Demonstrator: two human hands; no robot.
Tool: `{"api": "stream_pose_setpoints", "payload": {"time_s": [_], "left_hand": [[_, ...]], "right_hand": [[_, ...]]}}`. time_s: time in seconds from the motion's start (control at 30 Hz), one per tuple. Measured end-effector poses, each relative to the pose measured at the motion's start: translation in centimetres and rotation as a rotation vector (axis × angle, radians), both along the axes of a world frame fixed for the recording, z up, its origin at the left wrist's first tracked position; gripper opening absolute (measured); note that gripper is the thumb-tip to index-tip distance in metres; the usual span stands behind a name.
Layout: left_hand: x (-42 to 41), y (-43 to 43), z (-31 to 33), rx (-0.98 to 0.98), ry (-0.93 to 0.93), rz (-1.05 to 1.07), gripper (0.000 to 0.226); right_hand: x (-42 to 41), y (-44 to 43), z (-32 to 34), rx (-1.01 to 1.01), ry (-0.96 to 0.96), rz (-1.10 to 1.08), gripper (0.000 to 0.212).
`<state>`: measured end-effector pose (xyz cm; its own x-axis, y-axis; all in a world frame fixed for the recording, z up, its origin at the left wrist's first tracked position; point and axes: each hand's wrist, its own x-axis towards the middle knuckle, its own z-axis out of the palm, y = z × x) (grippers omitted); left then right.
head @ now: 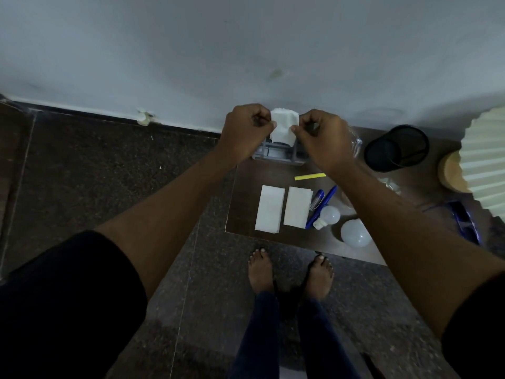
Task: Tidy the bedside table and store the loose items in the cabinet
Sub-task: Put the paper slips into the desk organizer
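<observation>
Both hands are raised over the far edge of the counter (273, 236), each pinching one side of a small white tissue (282, 124): the left hand (246, 129) has thumb and forefinger closed on its left edge, the right hand (321, 135) is closed the same way on its right edge, so the sheet hangs stretched between them. That two-sided pinch looks like the grip for folding, a guess backed by the two folded tissues (284, 207) lying side by side, squared up, nearer the front edge of the counter. The held tissue sits directly above a grey holder (278, 154) against the wall, touching both sets of fingertips and clear of the counter itself. Right of the folded tissues lie two blue pens (323, 201), two white bulbs (355, 233) and, farther back, a yellow strip (310, 176). A black mesh cup (396, 147) stands at the back right of the counter, probably where the pens belong. The cabinet is not in view, so storing seems not yet begun.
</observation>
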<state>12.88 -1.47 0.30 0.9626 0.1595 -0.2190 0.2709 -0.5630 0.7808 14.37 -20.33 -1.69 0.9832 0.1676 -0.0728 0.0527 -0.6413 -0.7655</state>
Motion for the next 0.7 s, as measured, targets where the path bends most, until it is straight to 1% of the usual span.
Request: {"api": "stream_pose_setpoints", "payload": {"time_s": [0.23,0.5,0.7], "left_hand": [[-1.0,0.0,-1.3,0.169,-0.007,-0.050,0.020],[-0.7,-0.3,-0.6,0.168,-0.063,-0.013,0.020],[-1.3,-0.3,-1.2,0.188,-0.094,-0.036,0.021]], "right_hand": [[-0.1,0.0,-1.5,-0.125,-0.049,0.099,0.011],[-0.3,0.1,-1.2,-0.065,-0.128,0.087,0.012],[-0.5,-0.2,-1.2,-0.052,-0.111,0.113,0.014]]}}
